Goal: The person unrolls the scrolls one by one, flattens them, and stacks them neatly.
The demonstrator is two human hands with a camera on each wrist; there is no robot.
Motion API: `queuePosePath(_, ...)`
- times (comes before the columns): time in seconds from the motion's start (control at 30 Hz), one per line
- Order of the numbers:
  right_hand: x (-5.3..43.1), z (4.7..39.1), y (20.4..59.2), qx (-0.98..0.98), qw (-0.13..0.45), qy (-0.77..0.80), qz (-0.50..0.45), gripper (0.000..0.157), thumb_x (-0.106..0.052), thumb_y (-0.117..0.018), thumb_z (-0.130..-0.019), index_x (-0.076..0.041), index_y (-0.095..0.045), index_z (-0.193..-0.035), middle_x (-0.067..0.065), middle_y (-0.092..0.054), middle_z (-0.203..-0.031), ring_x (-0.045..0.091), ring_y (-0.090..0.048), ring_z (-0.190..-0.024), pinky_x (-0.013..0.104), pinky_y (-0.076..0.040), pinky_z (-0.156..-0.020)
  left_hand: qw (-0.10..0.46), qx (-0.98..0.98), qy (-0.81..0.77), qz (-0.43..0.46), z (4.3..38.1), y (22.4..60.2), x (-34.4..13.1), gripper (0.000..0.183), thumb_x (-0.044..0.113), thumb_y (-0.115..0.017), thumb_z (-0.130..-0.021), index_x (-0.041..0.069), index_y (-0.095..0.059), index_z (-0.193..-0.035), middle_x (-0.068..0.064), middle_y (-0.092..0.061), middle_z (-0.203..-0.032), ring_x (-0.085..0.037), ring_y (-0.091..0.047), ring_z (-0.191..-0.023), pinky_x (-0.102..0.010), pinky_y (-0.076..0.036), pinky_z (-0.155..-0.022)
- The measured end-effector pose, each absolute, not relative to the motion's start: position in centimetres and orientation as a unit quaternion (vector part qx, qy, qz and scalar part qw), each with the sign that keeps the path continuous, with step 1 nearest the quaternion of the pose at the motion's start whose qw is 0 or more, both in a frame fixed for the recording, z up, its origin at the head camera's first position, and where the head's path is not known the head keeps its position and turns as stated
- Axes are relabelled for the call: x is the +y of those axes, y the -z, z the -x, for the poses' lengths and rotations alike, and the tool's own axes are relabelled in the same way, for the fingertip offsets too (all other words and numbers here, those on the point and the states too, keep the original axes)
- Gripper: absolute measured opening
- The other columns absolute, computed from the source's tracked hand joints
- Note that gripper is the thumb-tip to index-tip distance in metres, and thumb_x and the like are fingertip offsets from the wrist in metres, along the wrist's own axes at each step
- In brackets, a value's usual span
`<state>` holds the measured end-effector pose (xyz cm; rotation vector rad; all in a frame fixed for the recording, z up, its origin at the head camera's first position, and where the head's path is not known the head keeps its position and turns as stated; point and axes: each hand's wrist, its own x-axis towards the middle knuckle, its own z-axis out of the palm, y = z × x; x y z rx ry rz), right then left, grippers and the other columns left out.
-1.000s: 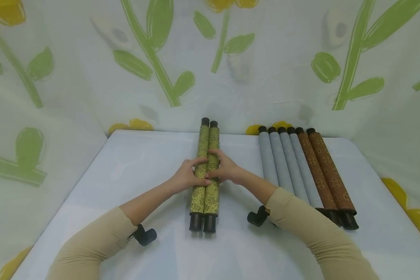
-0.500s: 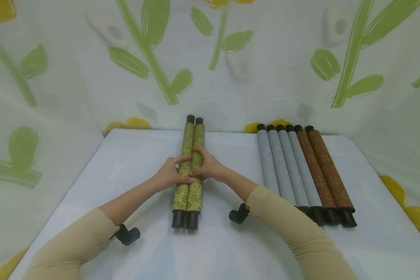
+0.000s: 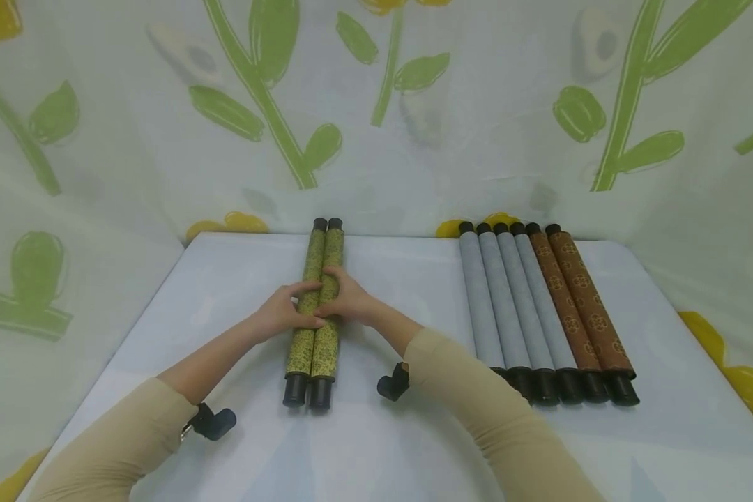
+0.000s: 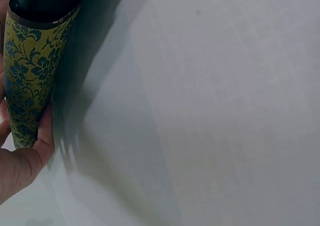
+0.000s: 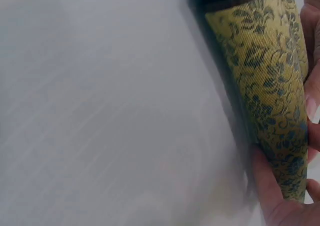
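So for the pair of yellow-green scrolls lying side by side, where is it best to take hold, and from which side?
Probably at mid-length, from above. The yellow-green scrolls lie flat on the white table, touching along their length, so one hand on each outer flank clamps them together. The left hand and right hand have that grip on them now. The black end caps look narrower and would let the long pair tip.

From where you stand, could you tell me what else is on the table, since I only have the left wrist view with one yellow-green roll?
Observer: Two yellow-green rolls lie side by side, touching.
Operator: Thank you; is the other hand on them too?
Observer: Yes, the right hand grips them opposite the left hand.
Operator: Is anything lying further right?
Observer: Four grey rolls and two brown rolls lie in a row.
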<state>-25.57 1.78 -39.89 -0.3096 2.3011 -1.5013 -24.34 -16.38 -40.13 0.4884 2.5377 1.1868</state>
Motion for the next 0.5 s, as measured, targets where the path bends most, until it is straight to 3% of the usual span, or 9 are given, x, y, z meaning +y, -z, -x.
queuePosePath(0.1, 1.0, 25.9, 40.2, 0.823, 0.181, 0.527, 0.112, 0.090, -0.008, -0.077, -0.076, -0.015, -0.024, -0.149, 0.014, -0.027, -0.153, 0.030, -0.027, -0.139, 0.045, -0.028, -0.110, 0.155, 0.886, -0.409, -0.155, 24.7, 40.4, -17.1, 0.079, 0.029, -0.079, -0.076, 0.008, -0.041, -0.142, -0.022, -0.035, -0.147, -0.040, -0.048, -0.114, -0.044, -0.047, -0.085)
queuePosePath(0.23, 0.3, 26.3, 40.4, 0.822, 0.184, 0.529, 0.101, 0.090, -0.007, -0.077, -0.076, -0.016, -0.024, -0.149, 0.014, -0.026, -0.153, 0.031, -0.029, -0.138, 0.044, -0.032, -0.108, 0.164, 0.883, -0.413, -0.151, 25.2, 40.6, -17.7, 0.079, 0.029, -0.078, -0.077, 0.008, -0.040, -0.143, -0.023, -0.033, -0.147, -0.041, -0.046, -0.116, -0.046, -0.046, -0.088)
queuePosePath(0.5, 0.4, 26.4, 40.5, 0.867, 0.182, 0.459, 0.071, 0.087, -0.027, -0.079, -0.077, -0.024, -0.028, -0.148, 0.024, -0.028, -0.145, 0.035, -0.037, -0.128, 0.046, -0.040, -0.100, 0.178, 0.881, -0.410, -0.155, 25.8, 40.7, -17.8, 0.081, 0.029, -0.079, -0.076, 0.008, -0.039, -0.143, -0.025, -0.032, -0.148, -0.046, -0.042, -0.122, -0.052, -0.042, -0.095)
